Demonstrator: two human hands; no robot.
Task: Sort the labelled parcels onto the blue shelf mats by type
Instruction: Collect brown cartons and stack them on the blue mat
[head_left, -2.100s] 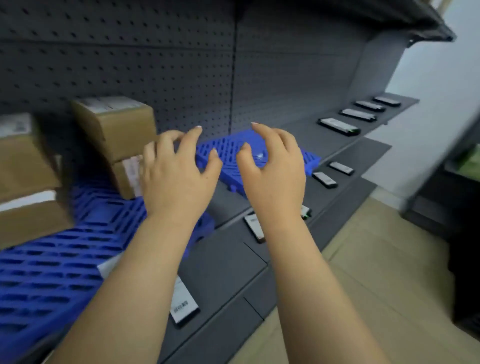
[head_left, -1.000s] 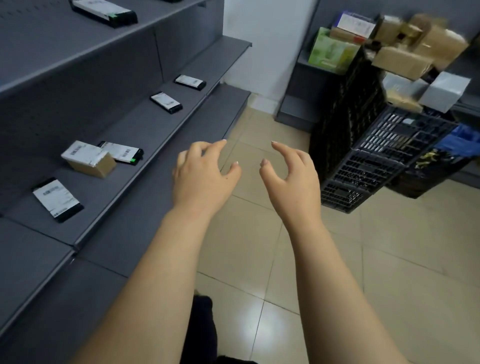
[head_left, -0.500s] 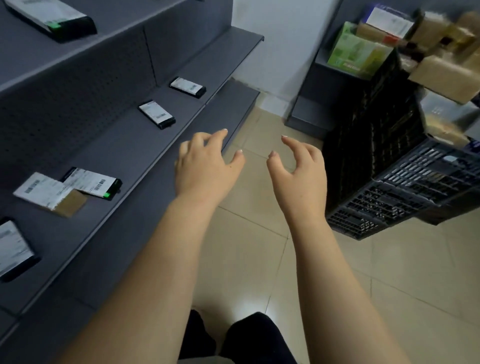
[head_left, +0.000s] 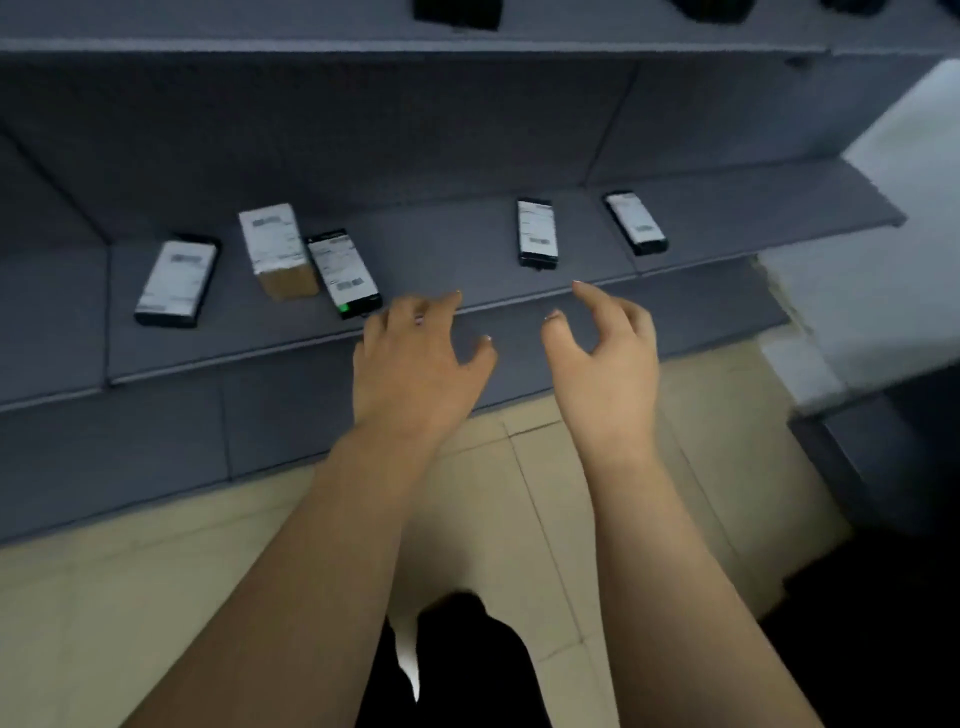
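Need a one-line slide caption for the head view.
Both empty hands hover before a grey shelf holding five labelled parcels.

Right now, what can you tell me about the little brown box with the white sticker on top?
The little brown box looks like cardboard, with a white printed label covering its whole top; the print is too blurred to read. It sits closed on the grey shelf, taller than the flat black parcels around it. Its right side lies right against a flat black parcel with a green mark at its near end; whether they touch is unclear. Neither hand touches it.
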